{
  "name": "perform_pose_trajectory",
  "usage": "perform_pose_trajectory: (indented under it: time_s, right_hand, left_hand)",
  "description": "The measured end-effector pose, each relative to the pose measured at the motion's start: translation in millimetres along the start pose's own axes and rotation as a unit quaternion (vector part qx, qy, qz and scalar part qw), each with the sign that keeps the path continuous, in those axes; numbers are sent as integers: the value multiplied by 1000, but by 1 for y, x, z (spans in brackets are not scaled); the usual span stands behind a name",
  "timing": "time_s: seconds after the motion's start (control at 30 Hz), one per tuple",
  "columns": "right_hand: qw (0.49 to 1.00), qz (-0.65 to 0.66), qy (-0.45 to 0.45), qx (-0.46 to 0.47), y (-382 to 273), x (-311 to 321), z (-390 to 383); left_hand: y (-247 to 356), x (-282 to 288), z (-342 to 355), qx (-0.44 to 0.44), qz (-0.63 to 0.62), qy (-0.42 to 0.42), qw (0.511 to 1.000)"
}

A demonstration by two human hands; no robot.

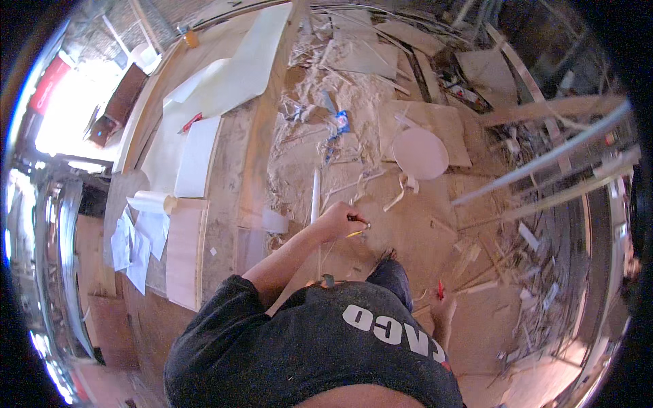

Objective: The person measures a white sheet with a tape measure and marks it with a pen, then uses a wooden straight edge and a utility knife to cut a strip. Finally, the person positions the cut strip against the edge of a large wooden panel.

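My left hand [338,221] is closed around a small black object [354,218] with a pale tip. A short yellow piece [355,234] shows just below the fingers; whether it belongs to the same object I cannot tell. Lower and to the right, my right hand [443,309] is closed on a thin red object [440,288] that points up out of the fist; its kind is too small to make out. Both hands are over the littered floor, to the right of a long wooden workbench [235,163].
White sheets [197,158] and loose papers [131,239] lie on the bench, along with a red tool [192,122] and an orange bottle [188,37]. Dust and a blue wrapper [342,121] cover the floor ahead. A round pale board [420,154], wood scraps and long bars [544,154] lie to the right.
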State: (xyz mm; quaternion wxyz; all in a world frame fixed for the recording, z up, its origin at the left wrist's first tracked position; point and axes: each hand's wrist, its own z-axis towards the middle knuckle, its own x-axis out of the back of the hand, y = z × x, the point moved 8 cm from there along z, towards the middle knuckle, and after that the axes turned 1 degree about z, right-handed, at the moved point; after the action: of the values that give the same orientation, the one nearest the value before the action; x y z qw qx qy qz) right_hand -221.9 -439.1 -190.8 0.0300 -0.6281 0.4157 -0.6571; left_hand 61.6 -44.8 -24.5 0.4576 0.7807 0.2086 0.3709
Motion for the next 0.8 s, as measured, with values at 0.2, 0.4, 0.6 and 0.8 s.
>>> perform_pose_trajectory:
  time_s: [0.2,0.4,0.6,0.8]
  right_hand:
    - [971,-154,-70,168,-229,98,298]
    - [943,1,-94,319,-417,53,436]
    - [886,243,-347,188,-520,-120,443]
    - [797,191,-510,263,-705,-201,338]
  left_hand:
    - [56,94,60,32,-52,128,990]
    - [24,213,22,142,-194,305,921]
    - [-73,331,16,213,-175,383,881]
    - [-61,415,104,129,-40,258,957]
